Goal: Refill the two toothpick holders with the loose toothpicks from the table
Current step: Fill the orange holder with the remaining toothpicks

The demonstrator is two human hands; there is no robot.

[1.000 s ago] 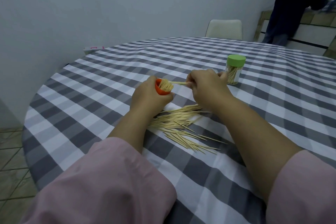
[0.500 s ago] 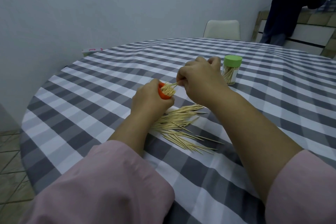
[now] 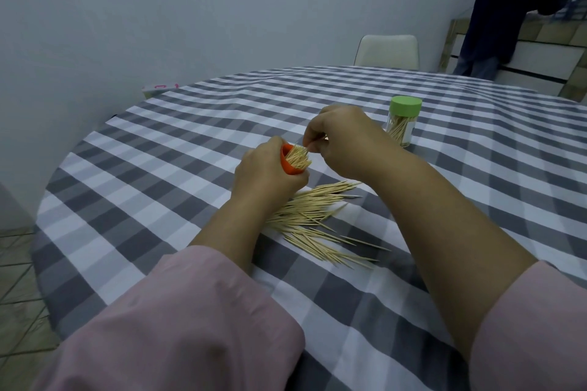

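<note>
The orange toothpick holder (image 3: 290, 165) sits tilted in the left hand (image 3: 265, 171), whose fingers curl around it, its mouth packed with toothpicks. Just right of it, the right hand (image 3: 344, 140) pinches a few toothpicks at that mouth. Below both hands, loose toothpicks (image 3: 314, 219) lie on the checked tablecloth (image 3: 178, 149). Beyond the right hand stands the green-lidded holder (image 3: 402, 124).
</note>
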